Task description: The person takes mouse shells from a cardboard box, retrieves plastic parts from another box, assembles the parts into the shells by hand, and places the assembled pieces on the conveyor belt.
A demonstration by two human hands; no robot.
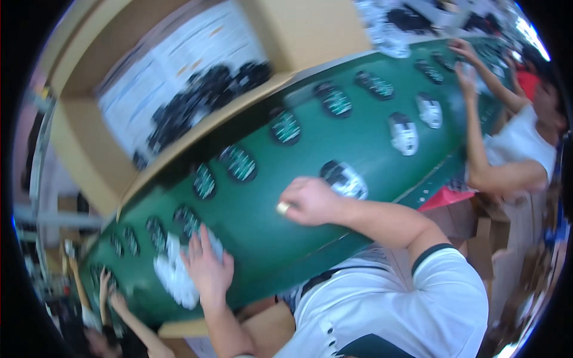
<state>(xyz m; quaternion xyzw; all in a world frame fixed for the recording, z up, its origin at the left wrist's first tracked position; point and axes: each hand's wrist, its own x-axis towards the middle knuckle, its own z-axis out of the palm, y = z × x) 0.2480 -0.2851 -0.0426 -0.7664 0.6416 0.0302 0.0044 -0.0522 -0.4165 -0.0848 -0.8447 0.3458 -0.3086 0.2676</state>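
Note:
My left hand (pixel 209 265) is over the green belt with its fingers stretched out and apart. Its fingertips are beside a white crumpled piece (pixel 178 277), perhaps plastic wrap, and close to a dark oval part with a green circuit board (pixel 186 219). Part of a pale thing shows behind those fingers. Above the belt's middle, my right hand (pixel 307 200) is curled closed. A small yellowish spot is at its fingertips, too blurred to name. Just beyond that hand lies a white and black rounded shell (pixel 344 180), shaped like a computer mouse.
Several dark parts with green boards (pixel 239 163) line the belt's far side. More white shells (pixel 404 134) lie to the right. A cardboard box (pixel 280 80) holding black pieces (pixel 206 98) stands beyond the belt (pixel 268 173). Co-workers' hands reach in at far right (pixel 468 68) and lower left (pixel 110 292).

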